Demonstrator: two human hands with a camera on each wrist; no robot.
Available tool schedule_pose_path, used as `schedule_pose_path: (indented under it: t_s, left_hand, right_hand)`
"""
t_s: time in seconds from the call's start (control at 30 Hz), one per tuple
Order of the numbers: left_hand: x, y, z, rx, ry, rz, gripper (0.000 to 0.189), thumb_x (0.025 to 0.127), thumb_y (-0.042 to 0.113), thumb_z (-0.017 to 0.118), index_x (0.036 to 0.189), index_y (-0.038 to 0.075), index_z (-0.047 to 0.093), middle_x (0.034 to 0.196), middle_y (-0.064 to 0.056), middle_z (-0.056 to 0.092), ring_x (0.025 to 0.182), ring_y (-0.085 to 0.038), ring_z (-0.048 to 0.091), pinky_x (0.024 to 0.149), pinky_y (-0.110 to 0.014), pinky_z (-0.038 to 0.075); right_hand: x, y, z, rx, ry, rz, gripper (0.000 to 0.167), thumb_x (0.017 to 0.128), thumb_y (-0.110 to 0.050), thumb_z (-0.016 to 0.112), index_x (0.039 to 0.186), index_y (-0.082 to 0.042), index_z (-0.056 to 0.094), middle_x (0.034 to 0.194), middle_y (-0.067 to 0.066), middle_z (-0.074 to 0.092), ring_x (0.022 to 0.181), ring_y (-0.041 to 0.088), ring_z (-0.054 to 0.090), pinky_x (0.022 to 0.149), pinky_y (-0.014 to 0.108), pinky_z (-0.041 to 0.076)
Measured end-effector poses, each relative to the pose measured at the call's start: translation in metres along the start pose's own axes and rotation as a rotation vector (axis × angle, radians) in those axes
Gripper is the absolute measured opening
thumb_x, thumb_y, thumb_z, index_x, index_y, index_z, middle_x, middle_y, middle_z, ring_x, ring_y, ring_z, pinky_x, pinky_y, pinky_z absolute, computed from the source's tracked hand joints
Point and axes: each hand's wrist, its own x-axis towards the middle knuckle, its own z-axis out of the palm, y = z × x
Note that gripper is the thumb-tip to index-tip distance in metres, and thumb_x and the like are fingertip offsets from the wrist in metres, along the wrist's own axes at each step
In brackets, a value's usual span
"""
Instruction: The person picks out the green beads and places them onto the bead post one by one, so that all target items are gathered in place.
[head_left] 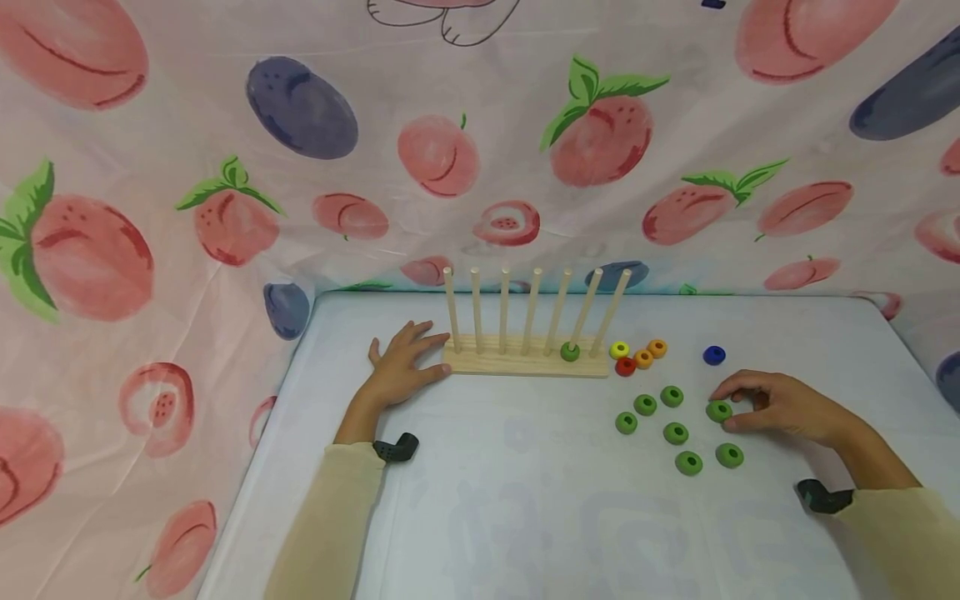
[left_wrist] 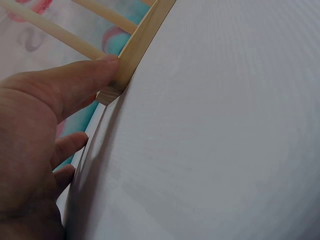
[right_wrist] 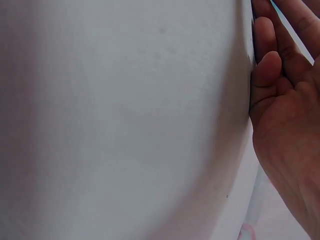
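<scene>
1 green, ring-shaped bead (head_left: 717, 411) is pinched in the narrow grip of the right hand (head_left: 791, 408), near 6 loose green beads (head_left: 669, 437) on the white worktop (head_left: 495, 500). The left end of a pale wooden 7-peg rack (head_left: 517, 364) is touched by the left hand (head_left: 399, 369), its grip spread wide.

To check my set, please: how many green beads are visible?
8: one green bead on a peg, another in the right hand, six loose on the table. The hand could hide others.

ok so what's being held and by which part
The right hand pinches a green bead by its edges; the left hand holds the wooden rack by its base's left end.
</scene>
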Motion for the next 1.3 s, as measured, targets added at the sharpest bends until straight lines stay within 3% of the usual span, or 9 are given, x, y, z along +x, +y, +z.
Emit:
schedule_pose_path:
  t_s: [0.43,0.67,1.3]
  left_hand:
    - [0.0003,-0.0007,0.0006,0.006,0.002,0.007,0.063,0.092,0.053,0.07,0.149,0.031,0.054,0.167,-0.001,0.032,0.16,-0.032,0.012,0.115,-0.074,-0.013]
    - [0.0003,0.0004,0.0003,0.006,0.003,0.011,0.062,0.092,0.053,0.069,0.149,0.031,0.054,0.167,-0.002,0.032,0.159,-0.033,0.012,0.115,-0.074,-0.012]
    - [-0.0004,-0.0002,-0.0008,-0.006,-0.008,0.002,0.063,0.092,0.054,0.069,0.149,0.031,0.054,0.168,-0.001,0.031,0.16,-0.032,0.01,0.115,-0.073,-0.013]
  right_hand:
    - [-0.002,-0.001,0.0004,-0.018,-0.003,0.004,0.035,0.085,-0.03,0.084,0.116,-0.02,0.072,0.102,-0.001,0.06,0.088,0.012,0.047,0.068,0.026,0.036]
    - [-0.0016,0.0003,0.0005,-0.011,-0.008,0.039,0.033,0.088,-0.033,0.081,0.117,-0.02,0.071,0.108,-0.002,0.065,0.095,0.009,0.05,0.076,0.021,0.041]
    - [0.0016,-0.0038,-0.0009,-0.001,0.054,0.024,0.029,0.094,-0.034,0.075,0.118,-0.019,0.071,0.109,-0.006,0.069,0.097,0.002,0.056,0.077,0.021,0.049]
